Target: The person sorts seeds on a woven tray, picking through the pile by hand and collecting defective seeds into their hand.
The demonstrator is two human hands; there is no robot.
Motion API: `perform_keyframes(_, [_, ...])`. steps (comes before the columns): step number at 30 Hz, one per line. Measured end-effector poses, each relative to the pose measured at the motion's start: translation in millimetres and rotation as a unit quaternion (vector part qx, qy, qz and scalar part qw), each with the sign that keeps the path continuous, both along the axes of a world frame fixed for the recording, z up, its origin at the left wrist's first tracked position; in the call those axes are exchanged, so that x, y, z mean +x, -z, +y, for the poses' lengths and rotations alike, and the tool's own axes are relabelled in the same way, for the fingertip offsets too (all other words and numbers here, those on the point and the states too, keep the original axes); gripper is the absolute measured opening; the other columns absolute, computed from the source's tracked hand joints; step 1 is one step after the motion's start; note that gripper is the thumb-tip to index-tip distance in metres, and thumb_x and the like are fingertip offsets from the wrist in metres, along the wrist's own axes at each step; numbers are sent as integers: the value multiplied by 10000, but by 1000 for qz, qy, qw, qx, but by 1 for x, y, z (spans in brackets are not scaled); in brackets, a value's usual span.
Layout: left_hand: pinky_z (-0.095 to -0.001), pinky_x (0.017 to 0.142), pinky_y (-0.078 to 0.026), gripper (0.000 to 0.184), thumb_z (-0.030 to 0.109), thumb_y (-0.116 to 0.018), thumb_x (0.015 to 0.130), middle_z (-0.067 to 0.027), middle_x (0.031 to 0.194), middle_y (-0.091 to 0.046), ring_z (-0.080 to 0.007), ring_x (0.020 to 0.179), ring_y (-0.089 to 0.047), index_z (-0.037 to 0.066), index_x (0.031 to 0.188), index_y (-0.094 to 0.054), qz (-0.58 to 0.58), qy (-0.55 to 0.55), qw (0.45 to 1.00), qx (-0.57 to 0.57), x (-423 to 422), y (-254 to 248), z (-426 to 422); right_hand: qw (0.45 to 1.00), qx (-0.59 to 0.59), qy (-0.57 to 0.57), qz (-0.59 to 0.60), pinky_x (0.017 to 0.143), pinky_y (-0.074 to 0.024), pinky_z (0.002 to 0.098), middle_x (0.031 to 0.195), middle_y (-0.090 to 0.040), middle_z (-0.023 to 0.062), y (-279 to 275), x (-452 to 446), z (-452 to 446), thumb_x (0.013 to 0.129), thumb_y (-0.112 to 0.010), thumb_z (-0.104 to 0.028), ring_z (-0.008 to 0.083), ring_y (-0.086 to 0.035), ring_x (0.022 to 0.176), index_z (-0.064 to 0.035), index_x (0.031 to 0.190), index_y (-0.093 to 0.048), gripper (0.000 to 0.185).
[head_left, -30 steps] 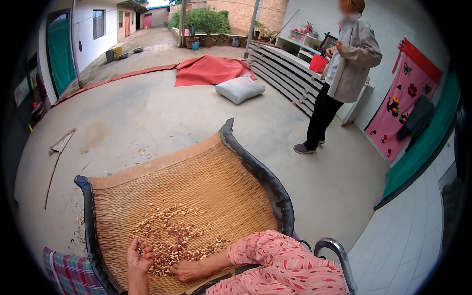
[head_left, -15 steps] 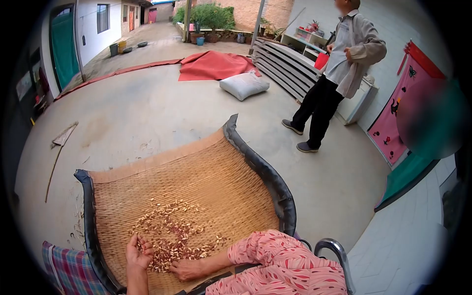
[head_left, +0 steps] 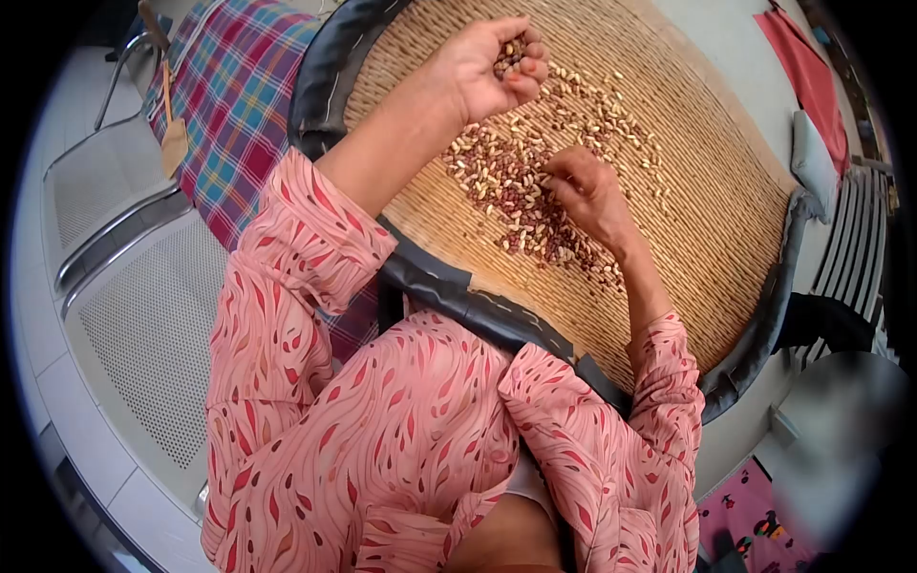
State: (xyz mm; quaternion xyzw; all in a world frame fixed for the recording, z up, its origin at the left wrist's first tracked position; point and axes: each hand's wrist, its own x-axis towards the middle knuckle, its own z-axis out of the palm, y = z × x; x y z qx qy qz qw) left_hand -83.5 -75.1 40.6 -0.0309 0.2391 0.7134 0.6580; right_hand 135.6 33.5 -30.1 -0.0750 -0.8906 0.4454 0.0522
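A woven basket tray (head_left: 707,143) with a black wrapped rim lies before me, bearing a scattered pile of peanuts (head_left: 521,186), some pale and some reddish brown. My left hand (head_left: 497,72) is palm up over the tray's near left part, its fingers curled round several peanuts. Over the right side of the pile, my right hand (head_left: 586,191) points down with thumb and fingers pinched together at the nuts. Whatever lies between those fingertips is too small to make out.
Perforated metal seats (head_left: 143,325) stand at the left, beside a plaid cloth (head_left: 244,86) and a wooden spatula (head_left: 175,143). At the right are a pale sack (head_left: 814,167), a red sheet (head_left: 807,76), stacked grey slats (head_left: 850,239) and a blurred, dark-clothed person.
The view has swung down and round, so the tray now fills the upper part and both pink sleeves show. My left hand remains curled; my right hand is still at the pile.
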Motion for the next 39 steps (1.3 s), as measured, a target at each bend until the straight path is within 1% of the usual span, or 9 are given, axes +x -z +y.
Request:
perform_keyframes(3, [-231, 398, -327, 287, 251, -465, 1016, -40, 674, -532, -122, 517, -448, 87, 787, -519, -24, -2, 1000, 11, -5, 21, 11, 993, 20, 118, -9, 744, -534, 349, 938, -635, 88, 1, 5, 17, 884, -611, -26, 214, -613, 830, -26, 975, -652, 100])
perform_keyframes(6, [-229, 395, -314, 267, 250, -496, 1007, -43, 674, -526, -123, 515, -436, 83, 799, -517, -4, 0, 1000, -9, 1, 14, 13, 986, 97, 133, -20, 757, -529, 344, 944, -622, 96, 6, 3, 11, 884, -626, -44, 227, -614, 836, -25, 1023, -648, 142])
perform_keyframes(10, [-227, 397, -312, 268, 249, -498, 1006, -43, 681, -528, -125, 522, -440, 82, 797, -512, -13, 9, 1000, -21, 9, 10, 14, 991, 133, 3, 7, 820, -508, 376, 1039, -573, 103, 1, -6, -30, 842, -706, -157, 269, -582, 979, -63, 1091, -645, 273])
perform_keyframes(13, [-231, 399, -314, 275, 256, -493, 1007, -43, 682, -526, -130, 525, -440, 80, 797, -516, -5, 0, 999, -32, 11, 10, 13, 977, 176, -117, -8, 791, -517, 374, 994, -567, 75, -2, -2, -42, 815, -699, -127, 280, -579, 968, -73, 1003, -647, 202])
perform_keyframes(16, [-233, 400, -317, 268, 248, -492, 1006, -44, 681, -526, -138, 528, -445, 77, 801, -521, -14, 1, 999, -31, 8, 14, 13, 980, 185, -74, -22, 715, -543, 371, 940, -612, 61, -4, 1, -18, 795, -682, -53, 242, -625, 889, -66, 911, -634, 126])
perform_keyframes(25, [-227, 405, -335, 237, 231, -509, 993, -36, 681, -530, -133, 534, -464, 92, 801, -503, 6, 2, 999, -43, 12, 3, 17, 990, 119, 73, 7, 672, -528, 327, 900, -637, 68, -15, -3, 6, 863, -665, -35, 224, -649, 769, -44, 947, -673, 85])
perform_keyframes(29, [-224, 402, -336, 240, 232, -509, 991, -36, 672, -527, -132, 534, -473, 94, 795, -503, -2, -8, 998, -56, 12, 1, 18, 991, 90, 4, 95, 650, -536, 361, 924, -627, 78, 5, -33, -44, 841, -677, -49, 248, -647, 778, -52, 973, -662, 134])
perform_keyframes(35, [-231, 392, -329, 250, 223, -519, 980, -48, 659, -535, -135, 528, -480, 80, 775, -512, -15, -13, 999, -30, 10, 0, 17, 975, 202, -87, 32, 627, -520, 383, 922, -579, 78, 14, -33, -67, 835, -641, -73, 276, -636, 790, -75, 960, -638, 124])
perform_keyframes(39, [-232, 396, -331, 250, 219, -516, 980, -49, 659, -536, -139, 525, -477, 79, 772, -515, -13, -7, 999, -41, 13, -2, 16, 977, 164, -135, -24, 614, -511, 391, 897, -579, 76, 9, -5, -51, 858, -631, -97, 286, -631, 760, -68, 942, -631, 89])
